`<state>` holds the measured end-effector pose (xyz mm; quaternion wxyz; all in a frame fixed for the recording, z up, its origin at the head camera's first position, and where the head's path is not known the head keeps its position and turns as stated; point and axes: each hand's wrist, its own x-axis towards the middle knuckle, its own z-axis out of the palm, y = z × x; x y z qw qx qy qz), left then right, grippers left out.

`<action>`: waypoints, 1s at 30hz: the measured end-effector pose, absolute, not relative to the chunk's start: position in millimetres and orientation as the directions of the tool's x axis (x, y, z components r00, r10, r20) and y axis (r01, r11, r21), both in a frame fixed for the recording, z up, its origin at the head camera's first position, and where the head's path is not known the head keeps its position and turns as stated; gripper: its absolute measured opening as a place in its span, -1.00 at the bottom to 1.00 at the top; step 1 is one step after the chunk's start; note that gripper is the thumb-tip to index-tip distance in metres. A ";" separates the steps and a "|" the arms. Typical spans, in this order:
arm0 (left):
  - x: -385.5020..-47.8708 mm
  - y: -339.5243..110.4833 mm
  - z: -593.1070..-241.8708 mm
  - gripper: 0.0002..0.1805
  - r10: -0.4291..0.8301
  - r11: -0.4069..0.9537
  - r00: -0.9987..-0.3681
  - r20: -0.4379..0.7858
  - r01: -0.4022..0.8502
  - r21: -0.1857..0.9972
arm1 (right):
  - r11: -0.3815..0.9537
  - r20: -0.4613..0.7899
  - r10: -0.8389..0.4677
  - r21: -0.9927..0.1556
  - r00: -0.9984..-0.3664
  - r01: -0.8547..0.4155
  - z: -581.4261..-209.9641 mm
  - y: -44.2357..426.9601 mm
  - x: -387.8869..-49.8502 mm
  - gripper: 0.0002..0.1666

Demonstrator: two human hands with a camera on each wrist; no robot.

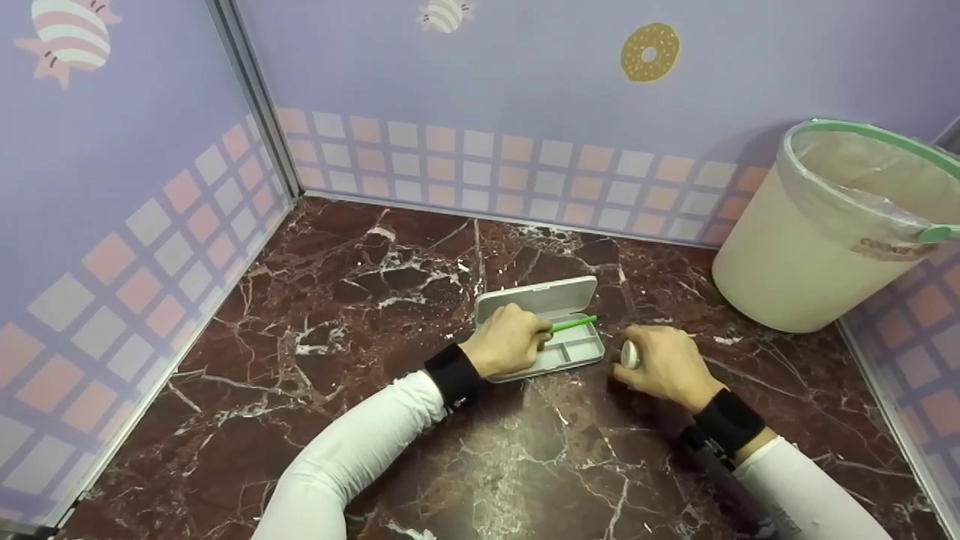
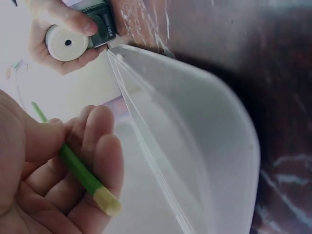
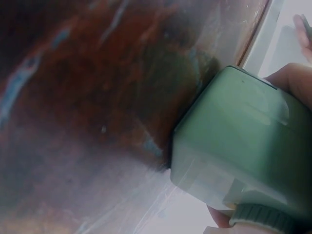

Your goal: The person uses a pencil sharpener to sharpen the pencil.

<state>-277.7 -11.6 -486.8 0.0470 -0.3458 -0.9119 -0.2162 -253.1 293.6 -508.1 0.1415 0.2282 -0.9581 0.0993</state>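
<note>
In the head view my left hand pinches a slim green pencil, held over the open white pencil case. The left wrist view shows the pencil's blunt, pale yellow end near my palm. The case lies on the tabletop with its lid raised at the back and small compartments inside. Right of it, my right hand grips a green pencil sharpener. Its round cream face has a dark hole in the middle. The sharpener's base is against or close to the tabletop; I cannot tell which.
A cream bin with a green rim and plastic liner stands at the back right. Lilac panels wall in the back and sides. The tabletop is dark red marble with white veins.
</note>
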 end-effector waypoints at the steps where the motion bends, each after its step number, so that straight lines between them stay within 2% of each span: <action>1: -277.5 -11.9 -486.8 -0.75 0.610 0.652 -0.755 0.241 0.651 0.389 | 0.876 0.316 -0.410 -0.126 -0.856 -0.466 -508.3 293.7 -253.3 -0.59; 5: -277.0 -11.5 -487.2 -0.79 0.604 0.589 -0.753 0.259 0.641 0.492 | 0.873 0.321 -0.413 -0.129 -0.852 -0.471 -508.5 293.7 -253.8 -0.59; 9: -276.9 -10.9 -488.9 -0.79 0.585 0.509 -0.775 0.239 0.580 0.636 | 0.864 0.332 -0.425 -0.127 -0.842 -0.487 -508.2 293.3 -254.2 -0.59; 13: -276.5 -11.3 -489.3 -0.76 0.568 0.456 -0.790 0.229 0.534 0.712 | 0.860 0.338 -0.432 -0.124 -0.836 -0.495 -508.0 293.3 -253.9 -0.59; 22: -277.8 -12.3 -490.7 -0.76 0.534 0.424 -0.802 0.268 0.528 0.736 | 0.865 0.333 -0.420 -0.135 -0.844 -0.483 -507.9 293.7 -253.0 -0.59; 30: -277.7 -12.7 -491.1 -0.78 0.530 0.462 -0.796 0.294 0.561 0.687 | 0.864 0.338 -0.423 -0.129 -0.841 -0.487 -508.7 294.0 -252.7 -0.59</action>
